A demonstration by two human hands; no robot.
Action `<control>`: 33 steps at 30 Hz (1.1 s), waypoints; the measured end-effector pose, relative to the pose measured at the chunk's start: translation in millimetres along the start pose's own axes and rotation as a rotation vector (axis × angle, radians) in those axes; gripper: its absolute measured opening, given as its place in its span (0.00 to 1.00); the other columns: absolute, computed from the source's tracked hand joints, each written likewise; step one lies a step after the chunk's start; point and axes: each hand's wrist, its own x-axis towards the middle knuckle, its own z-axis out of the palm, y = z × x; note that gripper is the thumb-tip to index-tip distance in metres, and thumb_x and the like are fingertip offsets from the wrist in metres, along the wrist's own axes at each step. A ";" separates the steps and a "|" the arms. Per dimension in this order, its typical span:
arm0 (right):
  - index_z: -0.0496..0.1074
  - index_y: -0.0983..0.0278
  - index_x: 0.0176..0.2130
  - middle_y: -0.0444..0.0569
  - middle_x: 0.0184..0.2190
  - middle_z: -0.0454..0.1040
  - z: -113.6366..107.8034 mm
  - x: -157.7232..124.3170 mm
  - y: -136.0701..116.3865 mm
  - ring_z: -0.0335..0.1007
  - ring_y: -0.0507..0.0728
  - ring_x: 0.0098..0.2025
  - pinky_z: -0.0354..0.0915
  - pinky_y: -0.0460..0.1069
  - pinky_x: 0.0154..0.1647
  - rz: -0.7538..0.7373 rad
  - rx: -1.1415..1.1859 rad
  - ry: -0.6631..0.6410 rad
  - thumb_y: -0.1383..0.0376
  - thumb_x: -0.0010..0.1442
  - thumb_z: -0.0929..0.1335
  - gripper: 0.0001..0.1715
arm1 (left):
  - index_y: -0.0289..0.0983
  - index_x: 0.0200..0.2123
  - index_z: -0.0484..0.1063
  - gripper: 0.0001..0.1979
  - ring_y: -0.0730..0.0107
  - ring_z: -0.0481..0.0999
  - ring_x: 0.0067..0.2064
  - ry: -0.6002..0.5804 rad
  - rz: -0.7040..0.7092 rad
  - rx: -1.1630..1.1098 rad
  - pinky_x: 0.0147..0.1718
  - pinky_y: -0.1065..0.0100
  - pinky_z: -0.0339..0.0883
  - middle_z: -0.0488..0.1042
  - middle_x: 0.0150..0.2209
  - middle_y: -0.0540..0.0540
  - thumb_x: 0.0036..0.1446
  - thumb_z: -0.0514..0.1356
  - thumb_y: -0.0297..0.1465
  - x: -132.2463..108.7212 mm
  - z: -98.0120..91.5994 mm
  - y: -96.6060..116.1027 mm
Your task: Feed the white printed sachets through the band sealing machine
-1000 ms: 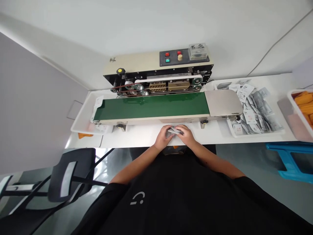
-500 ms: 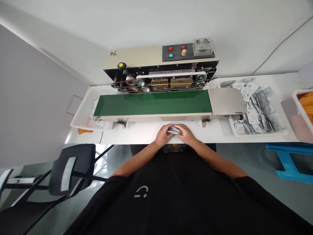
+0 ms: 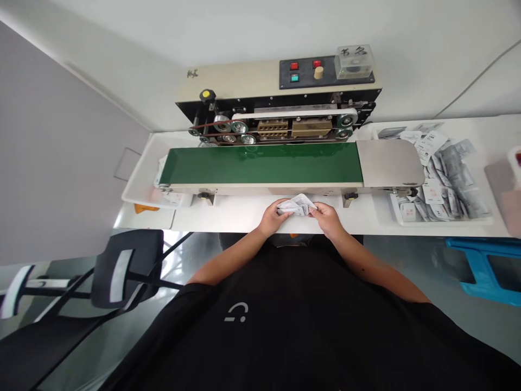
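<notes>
Several small white printed packets (image 3: 296, 204) are fanned out between my hands, just above the table's front edge. My left hand (image 3: 272, 218) is closed on the left side of the bunch. With thumb and fingers, my right hand (image 3: 328, 218) pinches the right corner of a packet. Directly beyond my hands is a band sealing machine (image 3: 280, 87) with a green conveyor belt (image 3: 260, 165), which neither hand touches. Print on the packets is too small to read.
On the right, a white bin (image 3: 443, 222) holds many similar packets. Another white bin (image 3: 129, 187) sits under the belt's left end. A clear box (image 3: 354, 62) stands on the machine. A black chair (image 3: 128, 269) is at left, a blue stool (image 3: 484, 266) at right.
My hands have moved apart, the right one shifting right. The packets, earlier cupped in a tight stack, are now spread and show their printed faces. The camera view has shifted slightly.
</notes>
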 end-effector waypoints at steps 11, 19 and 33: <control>0.76 0.64 0.46 0.52 0.43 0.80 -3.6 -9.0 -23.5 0.78 0.56 0.44 0.76 0.50 0.46 0.024 0.130 0.134 0.48 0.56 0.77 0.27 | 0.34 0.50 0.77 0.28 0.58 0.83 0.47 -0.054 -0.116 -0.133 0.50 0.62 0.76 0.84 0.47 0.41 0.53 0.75 0.46 1.8 -13.2 1.9; 0.70 0.62 0.37 0.51 0.60 0.73 0.7 -22.2 -39.9 0.73 0.61 0.62 0.74 0.56 0.58 -0.136 0.214 0.115 0.59 0.55 0.75 0.14 | 0.35 0.49 0.77 0.28 0.58 0.83 0.47 -0.059 -0.130 -0.156 0.49 0.63 0.75 0.84 0.46 0.41 0.53 0.75 0.47 1.2 -13.8 2.9; 0.80 0.67 0.48 0.51 0.44 0.80 -19.3 -46.0 -91.5 0.78 0.52 0.41 0.72 0.43 0.39 0.232 0.032 -1.061 0.67 0.57 0.75 0.18 | 0.35 0.49 0.77 0.29 0.59 0.83 0.47 -0.039 -0.124 -0.134 0.49 0.63 0.76 0.84 0.46 0.41 0.53 0.74 0.49 1.7 -12.7 2.7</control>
